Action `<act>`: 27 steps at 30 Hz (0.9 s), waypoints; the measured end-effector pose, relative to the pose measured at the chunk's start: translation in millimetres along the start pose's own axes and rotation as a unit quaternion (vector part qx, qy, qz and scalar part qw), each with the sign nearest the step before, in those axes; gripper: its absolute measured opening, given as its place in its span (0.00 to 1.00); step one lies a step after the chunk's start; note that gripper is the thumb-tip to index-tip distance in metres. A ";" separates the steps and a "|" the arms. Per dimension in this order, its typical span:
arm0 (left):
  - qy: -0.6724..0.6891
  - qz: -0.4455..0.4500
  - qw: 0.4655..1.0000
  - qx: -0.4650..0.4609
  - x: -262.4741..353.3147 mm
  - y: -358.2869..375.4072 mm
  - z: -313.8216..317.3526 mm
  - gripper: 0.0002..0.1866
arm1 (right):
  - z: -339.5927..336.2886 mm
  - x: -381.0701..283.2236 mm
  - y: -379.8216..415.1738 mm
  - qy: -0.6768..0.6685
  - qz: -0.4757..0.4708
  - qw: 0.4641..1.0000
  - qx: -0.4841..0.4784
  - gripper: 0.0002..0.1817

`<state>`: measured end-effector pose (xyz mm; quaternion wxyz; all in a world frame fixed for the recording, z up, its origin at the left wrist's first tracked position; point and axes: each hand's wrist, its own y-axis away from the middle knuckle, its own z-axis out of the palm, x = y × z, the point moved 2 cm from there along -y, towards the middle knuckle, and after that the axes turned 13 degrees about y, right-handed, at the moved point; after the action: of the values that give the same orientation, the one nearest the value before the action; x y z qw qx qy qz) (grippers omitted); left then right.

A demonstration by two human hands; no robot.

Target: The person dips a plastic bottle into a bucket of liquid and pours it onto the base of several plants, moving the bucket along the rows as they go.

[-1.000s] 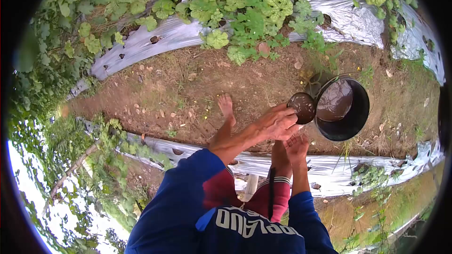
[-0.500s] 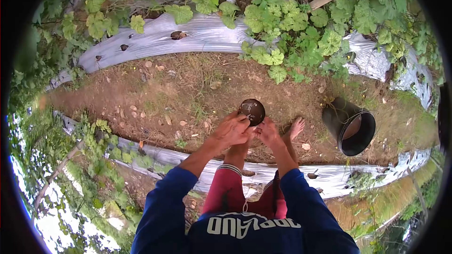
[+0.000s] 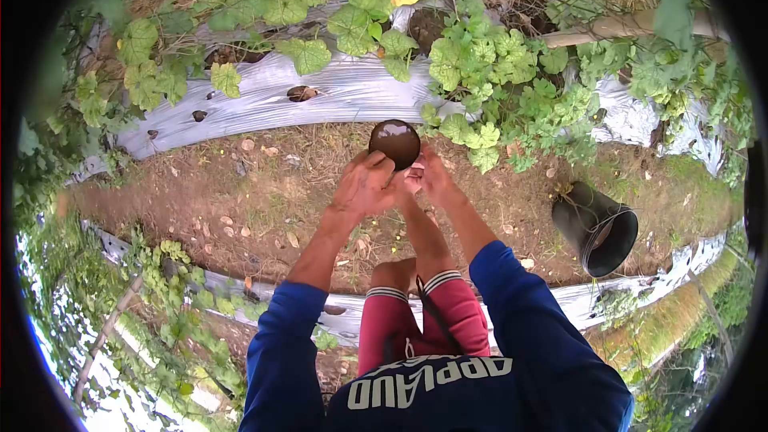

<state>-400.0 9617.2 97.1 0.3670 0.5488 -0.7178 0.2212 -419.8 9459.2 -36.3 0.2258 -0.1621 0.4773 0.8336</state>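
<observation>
We've got the cup (image 3: 394,144) up in front of us, mouth up, over the dirt path just short of the mulch film (image 3: 344,92). Left hand (image 3: 364,186) is curled round its near-left side, gripping it — right hand (image 3: 428,174) sits at its right edge, fingers half bent, touching. Left is the carrier. Bucket (image 3: 598,228) lies tipped, well off to our right.

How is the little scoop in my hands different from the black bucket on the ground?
The cup is small and held up by the left hand and right hand; the bucket is far bigger and stands on the soil, untouched. The cup looks brown, the bucket black. Both are round, open containers.
</observation>
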 end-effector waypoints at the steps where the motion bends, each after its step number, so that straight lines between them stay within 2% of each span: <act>1: 0.004 -0.009 1.000 -0.009 -7.1 -4.6 0.9 0.10 | 0.9 -1.9 -10.9 -0.006 0.011 1.000 0.004 0.26; 3: 0.016 -0.016 1.000 0.005 -24.8 -28.0 -0.2 0.09 | -3.1 -11.7 -39.3 0.022 0.078 0.993 0.090 0.25; 9: 0.108 -0.025 0.993 0.032 -78.7 -89.4 2.9 0.10 | -14.3 -35.7 -82.4 0.077 0.084 0.988 0.108 0.26; 11: 0.101 -0.076 0.992 0.009 -91.6 -112.4 -0.4 0.12 | -16.7 -47.0 -91.7 0.083 0.131 0.976 0.150 0.22; 13: 0.093 -0.103 0.990 0.002 -101.8 -133.1 -5.1 0.15 | -22.6 -49.4 -110.8 0.084 0.146 0.974 0.151 0.21; 15: 0.082 -0.158 0.983 -0.039 -109.5 -150.6 -11.6 0.18 | -24.4 -50.3 -121.4 0.076 0.137 0.974 0.162 0.27; 17: 0.090 -0.194 0.975 -0.057 -118.1 -160.7 -13.5 0.19 | -16.9 -59.4 -121.5 0.067 0.155 0.971 0.169 0.26; 21: 0.062 -0.165 0.982 -0.072 -133.1 -160.9 -16.4 0.23 | -4.6 -61.5 -122.9 0.074 0.166 0.968 0.175 0.25; 23: 0.068 -0.068 0.994 -0.050 -139.3 -145.8 -11.1 0.21 | 1.9 -58.1 -118.8 0.070 0.159 0.970 0.171 0.25; 24: 0.091 0.000 0.996 0.019 -140.4 -136.2 -10.6 0.17 | 6.2 -57.4 -117.8 0.050 0.137 0.976 0.159 0.23; 27: 0.113 -0.006 0.993 0.012 -130.6 -106.1 -27.0 0.13 | 29.4 -57.1 -112.4 0.020 0.094 0.983 0.154 0.21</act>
<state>-274.7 9686.5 4.5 0.4405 0.5289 -0.6656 0.2884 -313.4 9521.8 -75.3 0.1591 -0.0969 0.6177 0.7640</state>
